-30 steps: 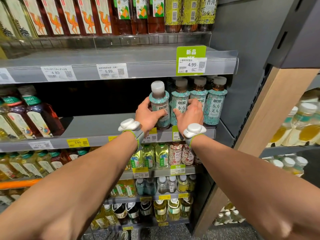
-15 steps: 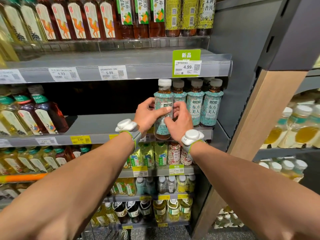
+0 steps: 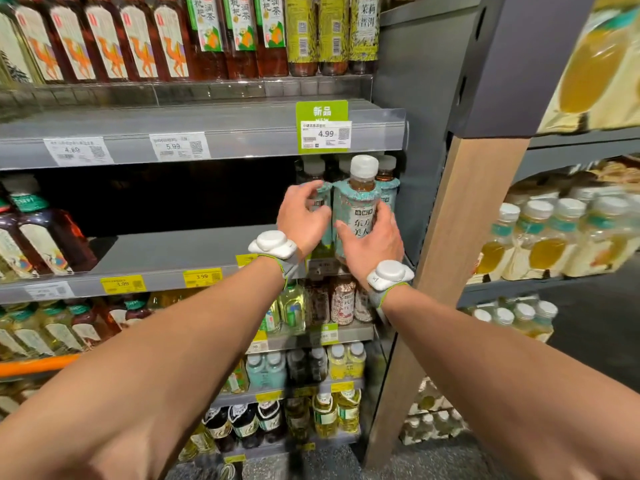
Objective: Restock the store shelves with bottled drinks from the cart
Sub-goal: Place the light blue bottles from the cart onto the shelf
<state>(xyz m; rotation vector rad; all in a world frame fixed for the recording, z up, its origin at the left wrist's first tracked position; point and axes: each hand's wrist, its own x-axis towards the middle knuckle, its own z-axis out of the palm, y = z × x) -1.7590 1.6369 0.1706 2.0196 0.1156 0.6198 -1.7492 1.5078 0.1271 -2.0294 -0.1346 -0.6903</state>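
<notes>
Head view: right grip (image 3: 374, 240) grasps teal-labelled white-capped plastic bottle (image 3: 362, 202) at lip of grey metal shelf (image 3: 173, 251); left grip (image 3: 301, 220) at its 9 o'clock, hold unclear. Overhanging placement could topple it.

Your left hand (image 3: 303, 216) covers most of the teal bottle (image 3: 325, 194) behind it, so can't tell whether the fingers actually grip it. Your right hand (image 3: 372, 240), wrapped on the front bottle (image 3: 360, 199), hides that one's base and the shelf edge under it. Top-row bottles (image 3: 138, 39) are cut off at the upper edge, small print on the price tags (image 3: 325, 135) is unreadable, and the yellow drinks (image 3: 547, 251) on the right-hand rack are blurred, labels illegible.
</notes>
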